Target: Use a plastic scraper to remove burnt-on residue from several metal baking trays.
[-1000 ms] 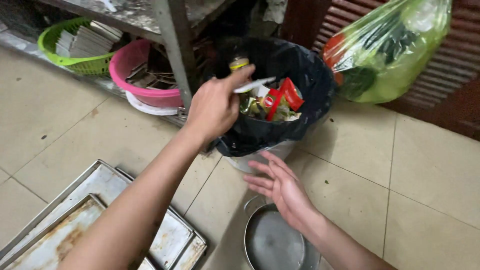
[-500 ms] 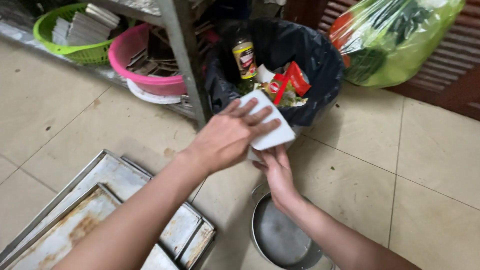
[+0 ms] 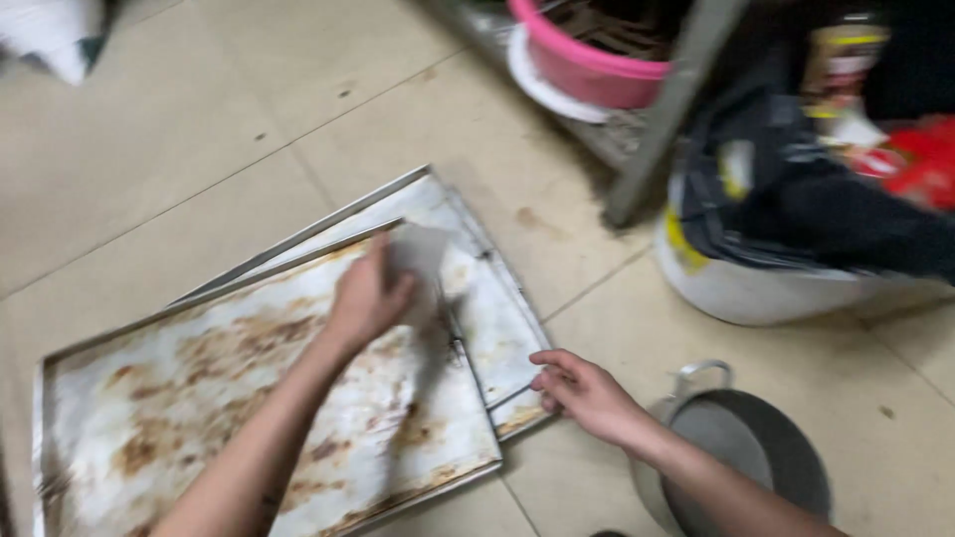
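Pressed flat, the left hand holds a pale scrap of paper or cloth against the top baking tray, fingers curled over the wad with the palm bearing down; the right hand rests at the tray's right edge, its fingers loosely bent around the rim, neither fully spread nor clenched, and it seems to steady the metal rather than lift it.

Largest in view is the tiled floor, on which everything lies; on it sits the stack of trays, the top one streaked with brown rust-like stains, a second tray showing beneath and beyond it. Next comes the white bin with its black liner, well apart to the right, packed with rubbish; a metal shelf leg stands beside it, and a pink basin sits behind that. A round grey pan lies just beside the right forearm.

To wipe well, I judge the wad should stay folded thick under the palm, pushed in long overlapping strokes toward one edge; the right hand should pin the rim firmly so the tray does not slide on the one below; the motion blur hides finer detail of the wad.
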